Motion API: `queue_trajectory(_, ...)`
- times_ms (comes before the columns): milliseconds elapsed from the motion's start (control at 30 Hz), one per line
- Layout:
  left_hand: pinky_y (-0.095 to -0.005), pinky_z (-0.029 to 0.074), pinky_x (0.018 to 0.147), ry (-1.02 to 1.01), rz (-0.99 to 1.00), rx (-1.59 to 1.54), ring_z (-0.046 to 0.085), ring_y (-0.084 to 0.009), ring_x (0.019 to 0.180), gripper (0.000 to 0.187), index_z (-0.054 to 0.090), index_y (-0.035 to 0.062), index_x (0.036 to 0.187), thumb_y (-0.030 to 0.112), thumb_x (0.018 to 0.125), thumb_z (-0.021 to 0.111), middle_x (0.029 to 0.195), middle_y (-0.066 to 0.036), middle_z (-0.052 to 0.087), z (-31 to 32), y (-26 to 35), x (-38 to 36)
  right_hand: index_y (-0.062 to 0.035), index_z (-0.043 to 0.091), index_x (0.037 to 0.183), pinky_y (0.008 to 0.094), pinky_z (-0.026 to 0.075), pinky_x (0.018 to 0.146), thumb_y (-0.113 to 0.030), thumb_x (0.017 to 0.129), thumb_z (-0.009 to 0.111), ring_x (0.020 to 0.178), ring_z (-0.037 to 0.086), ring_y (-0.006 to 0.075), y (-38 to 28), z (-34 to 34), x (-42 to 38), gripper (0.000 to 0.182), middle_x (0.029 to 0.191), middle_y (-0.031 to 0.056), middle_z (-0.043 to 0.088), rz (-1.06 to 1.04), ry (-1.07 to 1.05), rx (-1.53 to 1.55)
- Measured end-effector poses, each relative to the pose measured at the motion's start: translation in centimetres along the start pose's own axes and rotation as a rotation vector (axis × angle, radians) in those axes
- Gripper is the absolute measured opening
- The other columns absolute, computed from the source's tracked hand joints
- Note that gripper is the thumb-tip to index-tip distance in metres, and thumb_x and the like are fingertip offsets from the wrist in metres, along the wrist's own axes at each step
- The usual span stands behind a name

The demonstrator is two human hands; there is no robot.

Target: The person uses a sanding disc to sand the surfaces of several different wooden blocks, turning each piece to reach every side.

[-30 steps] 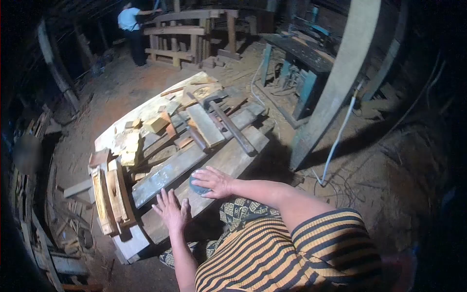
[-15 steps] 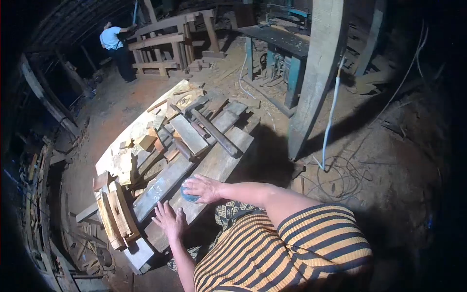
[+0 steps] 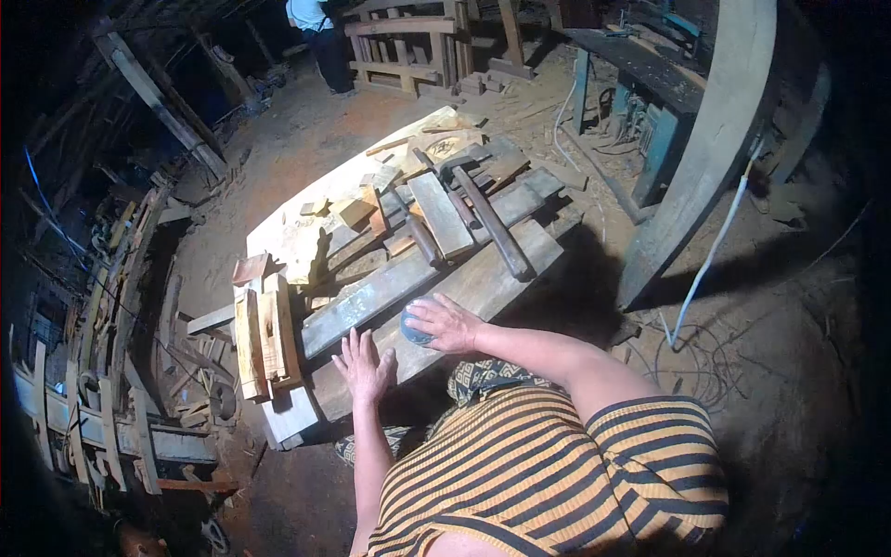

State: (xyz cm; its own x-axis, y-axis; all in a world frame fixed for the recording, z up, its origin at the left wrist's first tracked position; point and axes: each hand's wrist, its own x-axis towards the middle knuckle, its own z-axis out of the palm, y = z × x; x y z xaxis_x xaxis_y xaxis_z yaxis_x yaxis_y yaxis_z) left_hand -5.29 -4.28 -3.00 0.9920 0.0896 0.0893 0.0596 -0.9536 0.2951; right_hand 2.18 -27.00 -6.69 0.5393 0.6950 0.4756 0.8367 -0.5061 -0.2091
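My right hand (image 3: 448, 325) rests over a round blue object (image 3: 415, 327) on a wide weathered plank (image 3: 506, 265), its fingers curved over the top. What this object is does not show clearly. To its left, my left hand (image 3: 366, 369) lies with fingers spread at the plank's edge, holding nothing. A greyish board (image 3: 357, 314) runs just beyond both hands. Farther along the bench lie a tool with a long dark handle (image 3: 494, 227), a second dark handle (image 3: 423, 239) and a short flat board (image 3: 440, 218).
Two yellowish slotted wood pieces (image 3: 269, 339) sit at the bench's left end. Offcuts (image 3: 353, 206) litter the far side. A wooden post (image 3: 701, 176) and a pale hose (image 3: 715, 255) stand at right, near a machine table (image 3: 640, 70). A person (image 3: 320, 37) stands at the back.
The view has swung left and down, so the bench appears farther right and higher. Both hands stay in about the same places on the plank, the right still on the round blue object.
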Motion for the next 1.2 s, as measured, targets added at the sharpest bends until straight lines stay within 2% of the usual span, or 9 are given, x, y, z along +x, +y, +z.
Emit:
queue_trajectory(333,-0.0534,0.004,0.112,-0.006,-0.016,0.035,0.018,-0.0317,0.139,0.067,0.042,0.0138,0.136,0.046,0.079,0.059,0.149,-0.012,0.026,0.1,0.3,0.3,-0.0150,0.051,0.124,0.0488,0.026,0.106,-0.031,0.081,0.059,0.129,0.037,0.0240,0.4,-1.2,-0.4,0.046,0.131,0.0081,0.046,0.020,-0.023,0.156)
queue_trajectory(433,-0.0534,0.004,0.112,-0.019,-0.028,0.050,0.017,-0.0317,0.139,0.067,0.042,0.0138,0.136,0.046,0.079,0.059,0.149,-0.012,0.026,0.1,0.4,0.5,-0.0130,0.052,0.124,0.0443,0.033,0.103,-0.029,0.084,0.059,0.122,0.045,0.0256,0.7,-2.2,-0.4,0.043,0.126,0.0094,0.051,0.008,0.077,0.235)
queue_trajectory(567,-0.0540,0.002,0.111,-0.088,-0.056,-0.087,0.015,-0.0323,0.139,0.067,0.042,0.0121,0.135,0.044,0.079,0.061,0.148,-0.014,0.026,-1.1,0.9,0.8,-0.0065,0.051,0.126,0.0338,0.042,0.096,-0.023,0.091,0.055,0.111,0.055,0.0246,1.3,-6.0,0.1,0.039,0.121,0.0118,0.057,0.448,0.347,0.788)
queue_trajectory(600,-0.0499,0.014,0.111,-0.070,-0.063,-0.032,0.025,-0.0337,0.136,0.063,0.045,0.0091,0.132,0.040,0.079,0.063,0.143,-0.018,0.034,-1.6,1.6,1.1,-0.0043,0.051,0.126,0.0334,0.040,0.098,-0.021,0.093,0.053,0.115,0.053,0.0223,1.4,-8.5,0.4,0.037,0.124,0.0101,0.056,0.629,0.353,1.008)
queue_trajectory(633,-0.0499,0.014,0.111,-0.070,-0.077,-0.028,0.025,-0.0337,0.136,0.063,0.045,0.0091,0.132,0.040,0.079,0.063,0.143,-0.018,0.034,-2.1,2.4,1.8,-0.0016,0.048,0.127,0.0317,0.040,0.098,-0.028,0.094,0.052,0.112,0.052,0.0192,2.4,-8.3,0.5,0.043,0.122,0.0103,0.055,0.641,0.523,1.163)
queue_trajectory(733,-0.0391,0.035,0.103,-0.195,0.082,-0.445,0.044,-0.0360,0.122,0.056,0.047,0.0043,0.129,0.031,0.083,0.063,0.129,-0.021,0.049,-3.9,6.5,4.9,0.0024,0.048,0.125,0.0303,0.035,0.099,-0.032,0.093,0.054,0.113,0.049,0.0177,6.3,-7.2,-0.4,0.047,0.121,0.0105,0.054,0.911,0.583,1.428)
queue_trajectory(767,-0.0409,0.034,0.104,-0.235,0.104,-0.490,0.042,-0.0359,0.124,0.055,0.045,0.0046,0.131,0.030,0.085,0.060,0.131,-0.021,0.048,-4.6,8.7,5.8,0.0033,0.049,0.124,0.0299,0.035,0.099,-0.034,0.093,0.053,0.112,0.049,0.0174,6.9,-7.4,-0.3,0.048,0.120,0.0101,0.054,0.964,0.599,1.463)
queue_trajectory(933,-0.0435,0.037,0.100,-0.295,0.263,-0.725,0.049,-0.0384,0.117,0.051,0.039,0.0037,0.135,0.021,0.089,0.052,0.130,-0.025,0.047,-2.9,15.2,11.8,0.0031,0.053,0.120,0.0294,0.039,0.093,-0.038,0.094,0.051,0.105,0.052,0.0148,8.4,-7.5,0.2,0.048,0.113,0.0083,0.058,1.043,0.569,1.451)
queue_trajectory(1200,-0.0361,0.038,0.100,-0.362,0.062,-0.656,0.047,-0.0330,0.122,0.057,0.035,-0.0061,0.135,0.019,0.086,0.054,0.128,-0.030,0.048,-0.3,18.3,17.5,-0.0005,0.055,0.118,0.0319,0.041,0.091,-0.034,0.094,0.051,0.104,0.055,0.0169,10.4,-7.8,0.9,0.041,0.113,0.0083,0.060,1.090,0.549,1.678)
